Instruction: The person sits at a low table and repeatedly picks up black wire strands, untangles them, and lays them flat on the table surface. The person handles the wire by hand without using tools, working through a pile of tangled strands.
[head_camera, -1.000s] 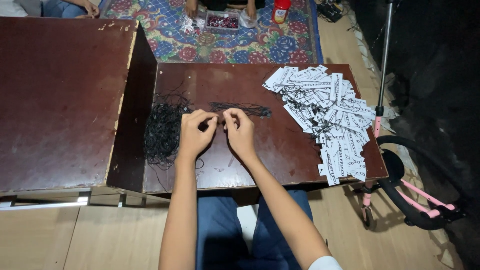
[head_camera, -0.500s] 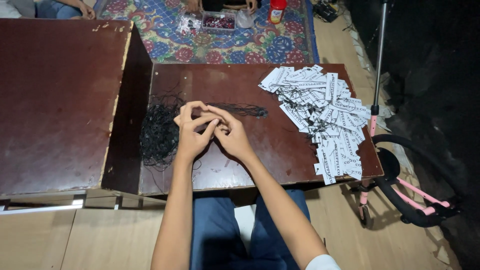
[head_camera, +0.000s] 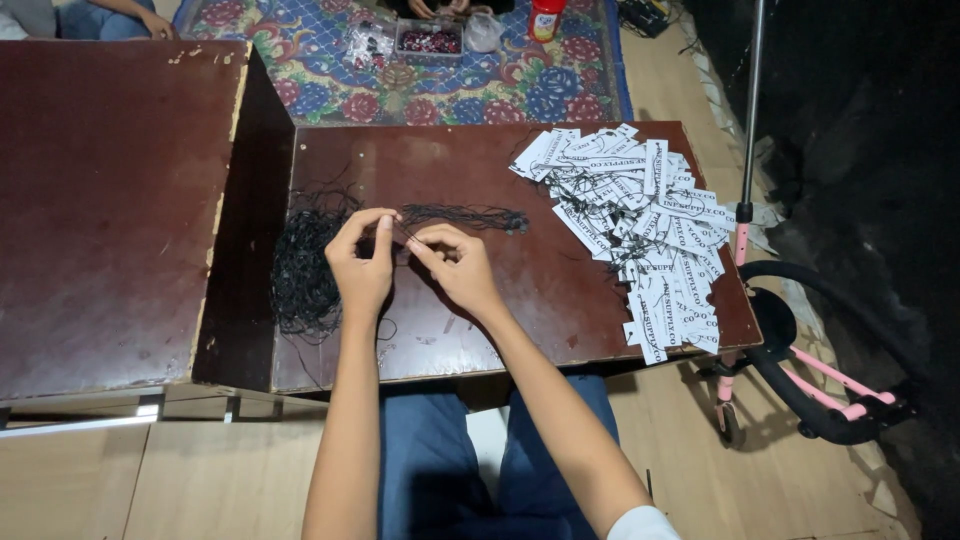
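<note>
Two dark brown tables (head_camera: 120, 200) side by side on a pale wooden floor (head_camera: 120, 480), a floral patterned rug (head_camera: 330, 90) beyond, a pink-and-black wheeled frame (head_camera: 810, 390) at right, darkness behind, dim warm light.

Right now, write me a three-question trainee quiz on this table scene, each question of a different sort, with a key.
1. True or false: the pile of white paper tags lies left of both hands.
2. Multiple choice: what do the fingers of the left hand and the right hand pinch between them? A) a paper tag B) a thin black string C) a red bottle
3. Fill in: the tangled heap of black strings lies on the ______ brown table, beside the left hand.

Key: 1 false; 2 B; 3 lower.
</note>
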